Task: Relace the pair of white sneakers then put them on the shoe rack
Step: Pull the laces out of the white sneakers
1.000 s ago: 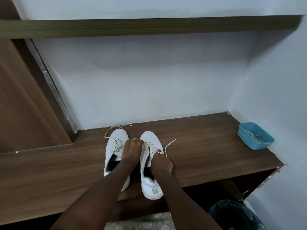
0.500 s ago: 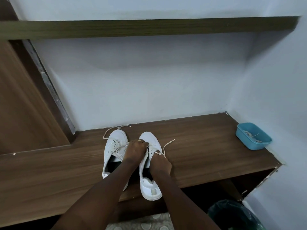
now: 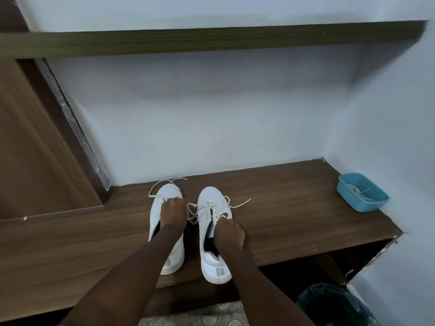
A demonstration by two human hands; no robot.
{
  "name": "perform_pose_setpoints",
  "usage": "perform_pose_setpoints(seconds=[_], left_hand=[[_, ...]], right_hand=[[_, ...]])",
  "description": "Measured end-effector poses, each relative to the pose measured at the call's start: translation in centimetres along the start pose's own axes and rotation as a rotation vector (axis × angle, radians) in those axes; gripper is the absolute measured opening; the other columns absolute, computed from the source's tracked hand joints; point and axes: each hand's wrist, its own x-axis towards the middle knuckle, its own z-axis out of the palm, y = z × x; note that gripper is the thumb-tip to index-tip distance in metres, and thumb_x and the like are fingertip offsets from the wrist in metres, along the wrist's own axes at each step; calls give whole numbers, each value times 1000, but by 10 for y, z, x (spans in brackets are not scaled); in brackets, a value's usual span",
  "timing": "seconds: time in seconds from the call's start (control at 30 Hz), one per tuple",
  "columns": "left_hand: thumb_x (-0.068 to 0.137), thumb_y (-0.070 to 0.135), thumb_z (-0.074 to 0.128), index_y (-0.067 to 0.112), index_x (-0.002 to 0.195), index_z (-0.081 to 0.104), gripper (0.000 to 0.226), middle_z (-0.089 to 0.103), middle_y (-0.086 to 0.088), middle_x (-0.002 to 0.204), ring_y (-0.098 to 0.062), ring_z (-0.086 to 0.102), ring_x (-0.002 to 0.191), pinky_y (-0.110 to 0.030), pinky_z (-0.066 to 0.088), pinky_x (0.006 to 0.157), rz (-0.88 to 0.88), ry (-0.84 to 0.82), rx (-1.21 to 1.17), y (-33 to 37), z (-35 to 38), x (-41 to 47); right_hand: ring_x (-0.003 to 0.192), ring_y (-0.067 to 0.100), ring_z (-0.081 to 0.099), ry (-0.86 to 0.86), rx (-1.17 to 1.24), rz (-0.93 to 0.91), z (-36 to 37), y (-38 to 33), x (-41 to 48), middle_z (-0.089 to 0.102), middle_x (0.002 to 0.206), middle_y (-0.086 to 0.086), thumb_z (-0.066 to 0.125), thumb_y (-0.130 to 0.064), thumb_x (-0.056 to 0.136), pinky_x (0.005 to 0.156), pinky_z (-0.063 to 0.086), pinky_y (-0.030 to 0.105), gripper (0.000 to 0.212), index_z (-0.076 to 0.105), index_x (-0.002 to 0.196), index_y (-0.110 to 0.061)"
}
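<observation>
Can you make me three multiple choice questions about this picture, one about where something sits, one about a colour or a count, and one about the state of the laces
1. Where is the tub?
A. At the right end of the wooden shelf, by the wall
B. Between the two sneakers
C. On the upper ledge

2. What colour is the tub?
A. Red
B. Blue
C. Black

3. What state are the laces on the right sneaker in?
A. Tied in a neat bow
B. Loose, ends trailing
C. Absent

Answers:
1 A: the tub sits at the shelf's far right end, next to the wall.
2 B: its walls are light blue.
3 B: a loose end lies on the wood to the shoe's right, while the left hand pulls a strand toward the left sneaker and the right hand grips the shoe's upper.
</observation>
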Motion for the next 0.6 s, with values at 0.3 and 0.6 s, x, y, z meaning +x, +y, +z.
perform_pose_setpoints(seconds=[0.3,0.6], left_hand=[[64,14,47,16,60,71,24,59,0,50,-22,58,46,-25,47,48,392,165,-28,34,9,2],[38,0,83,14,42,54,32,49,-4,40,-23,50,36,-21,40,42,246,169,-42,14,6,-1]], right_hand=[[118,25,55,2,-11,-6,0,0,-1,56,129,7,30,-8,98,89,45,34,44,35,141,-5],[117,24,56,2,-9,-1,0,1,0,57,128,6,31,-7,97,88,45,33,42,37,138,-5]])
